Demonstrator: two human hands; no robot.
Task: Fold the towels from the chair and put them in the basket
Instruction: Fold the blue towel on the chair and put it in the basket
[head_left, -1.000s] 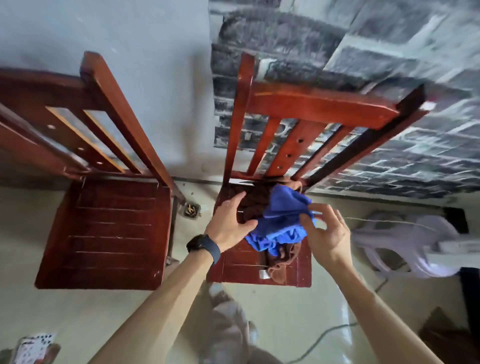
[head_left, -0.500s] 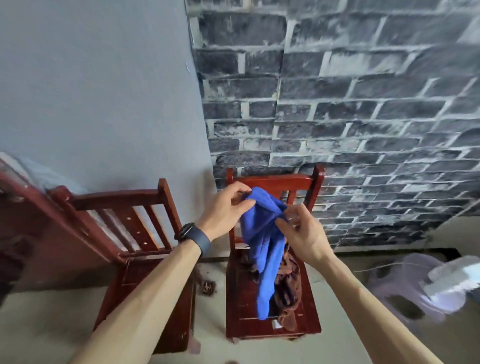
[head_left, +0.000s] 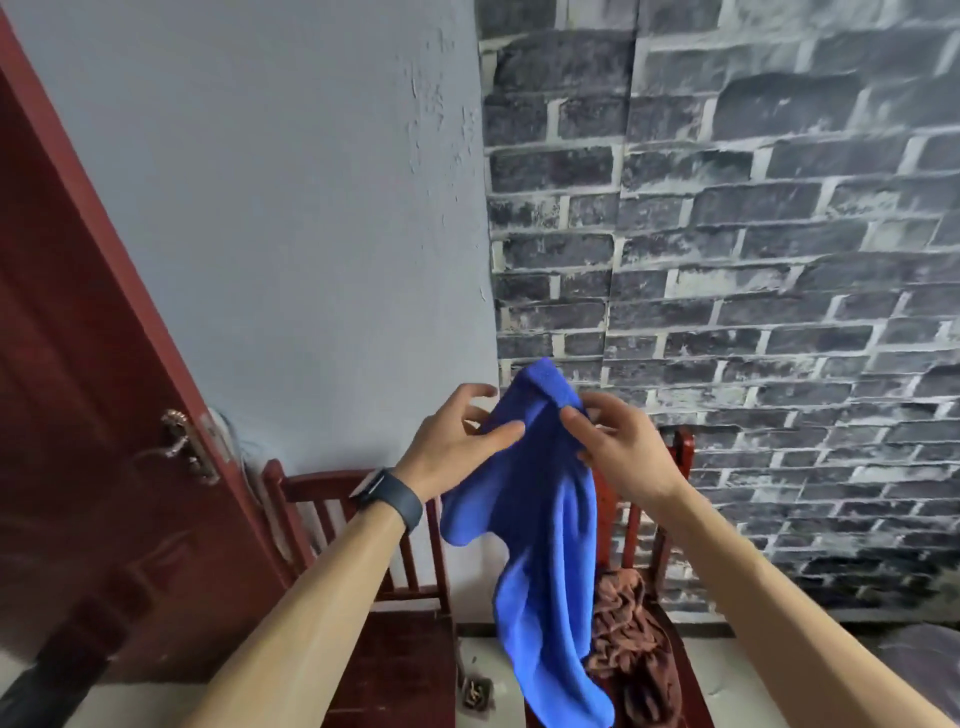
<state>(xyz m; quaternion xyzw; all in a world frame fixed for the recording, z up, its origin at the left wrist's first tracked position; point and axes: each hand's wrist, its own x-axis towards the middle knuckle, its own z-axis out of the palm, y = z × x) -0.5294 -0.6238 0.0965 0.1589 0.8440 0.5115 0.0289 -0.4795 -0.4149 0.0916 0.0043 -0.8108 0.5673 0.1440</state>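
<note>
A dark red door (head_left: 78, 415) with a metal handle (head_left: 182, 447) is standing at the far left, against a pale wall. Beside it, an empty wooden chair (head_left: 395, 649) is sitting low in view. The left hand (head_left: 457, 441), a dark watch (head_left: 389, 499) on its wrist, is pinching the blue towel (head_left: 540, 545) near its top edge between thumb and fingers. The towel is hanging in the air, draping down in front of the second chair (head_left: 675, 457). The right hand (head_left: 618, 447) is gripping the towel's upper right side, fingers curled into the cloth. A crumpled brown towel (head_left: 634, 639) is lying on that chair's seat, before the grey brick wall (head_left: 753, 234).
</note>
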